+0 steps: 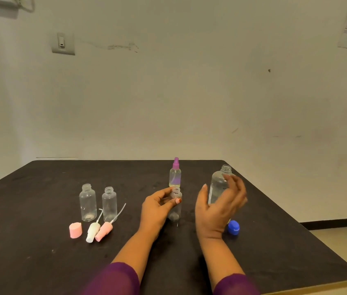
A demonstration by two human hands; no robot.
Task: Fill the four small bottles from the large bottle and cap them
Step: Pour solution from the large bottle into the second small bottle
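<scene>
My left hand [157, 206] is shut on an uncapped small clear bottle [175, 206] standing on the black table [40, 262]. My right hand [218, 206] is open, fingers spread around the front of the large clear bottle [219, 184], which stands uncapped; whether it touches is unclear. Its blue cap [233, 227] lies just right of that wrist. Behind, a small bottle with a purple spray top [175, 174] holds liquid. Two more small bottles [87, 202] [109, 204] stand uncapped at the left. In front of them lie a pink cap [75, 230], a white sprayer [93, 231] and a pink sprayer [104, 229].
The table's back edge meets a pale wall [168, 92]. Its right edge [296, 222] runs diagonally close to the large bottle, with floor beyond. Bare table surface lies at the near left.
</scene>
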